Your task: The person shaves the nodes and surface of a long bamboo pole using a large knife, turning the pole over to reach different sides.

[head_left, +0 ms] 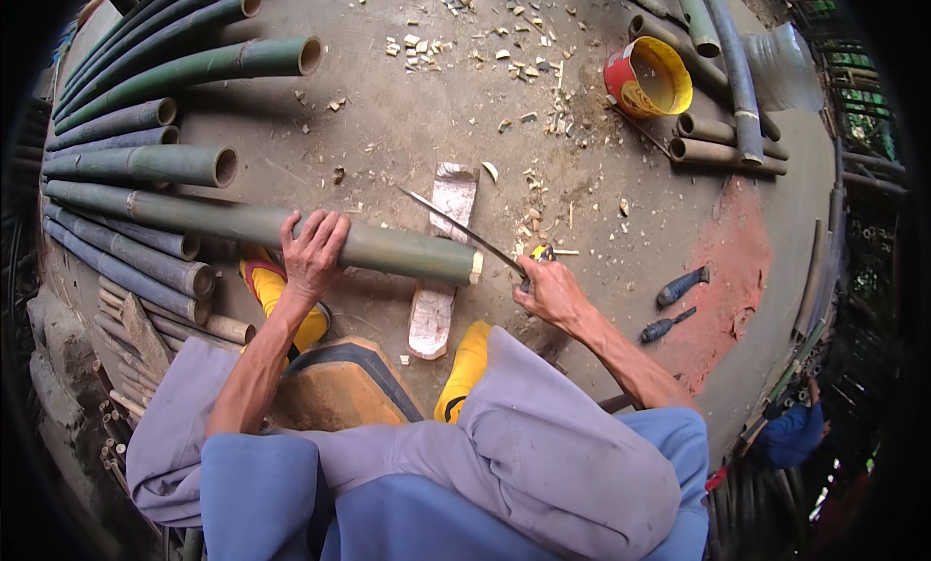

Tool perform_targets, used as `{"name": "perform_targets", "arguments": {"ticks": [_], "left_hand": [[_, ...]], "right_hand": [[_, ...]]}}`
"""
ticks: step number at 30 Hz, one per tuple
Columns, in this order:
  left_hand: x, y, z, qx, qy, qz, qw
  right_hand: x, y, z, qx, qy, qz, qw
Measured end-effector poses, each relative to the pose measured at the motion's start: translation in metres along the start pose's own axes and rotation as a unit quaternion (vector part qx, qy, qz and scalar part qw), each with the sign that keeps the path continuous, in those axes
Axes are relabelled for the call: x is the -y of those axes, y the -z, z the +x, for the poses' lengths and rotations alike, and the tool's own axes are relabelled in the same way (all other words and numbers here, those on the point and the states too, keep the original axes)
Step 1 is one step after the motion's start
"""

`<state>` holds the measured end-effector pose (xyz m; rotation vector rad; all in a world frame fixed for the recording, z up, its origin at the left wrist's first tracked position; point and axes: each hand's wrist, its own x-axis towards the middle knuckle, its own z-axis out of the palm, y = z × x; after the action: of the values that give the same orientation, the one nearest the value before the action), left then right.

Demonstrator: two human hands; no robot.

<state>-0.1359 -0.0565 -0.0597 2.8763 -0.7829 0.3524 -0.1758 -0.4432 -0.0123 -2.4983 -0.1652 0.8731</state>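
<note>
My left hand (315, 254) is wrapped over the top of a thick green bamboo pole (398, 249). The pole's pale cut end points right, and this end lies across a whitish, worn wooden block (432, 320). In my right hand (553, 291), just beyond that end, is what looks like a handsaw (465, 233) with a yellow and black handle. Its thin dark blade slants up and left, over the pole's far side and the block; I see it nearly edge-on, so its teeth do not show. My fingers are closed around the handle.
Several bamboo poles (194, 163) are stacked at left. Bamboo chips (417, 52) litter the floor ahead. A red and yellow bucket (669, 76) stands at far right beside more poles (727, 159). Two dark-handled tools (682, 287) lie at right. A wooden seat (349, 386) is between my legs.
</note>
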Motion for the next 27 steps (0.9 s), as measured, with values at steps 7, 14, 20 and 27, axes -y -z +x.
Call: {"name": "perform_targets", "arguments": {"ticks": [7,14,20,27], "left_hand": [[-0.002,0.023,0.006,0.113,0.033,-0.062,0.991],[0.002,0.026,-0.012,-0.139,0.494,-0.109,0.851],[0.056,-0.014,0.001,-0.326,0.667,-0.566,0.358],[0.03,0.011,0.014,-0.377,0.616,-0.655,0.221]], "right_hand": [[-0.016,-0.011,0.018,-0.224,0.167,-0.051,0.959],[-0.046,-0.036,0.051,-0.26,0.187,-0.117,0.94],[-0.033,-0.022,0.047,-0.184,0.128,-0.141,0.964],[0.07,0.065,0.014,-0.083,0.092,0.151,0.981]]}}
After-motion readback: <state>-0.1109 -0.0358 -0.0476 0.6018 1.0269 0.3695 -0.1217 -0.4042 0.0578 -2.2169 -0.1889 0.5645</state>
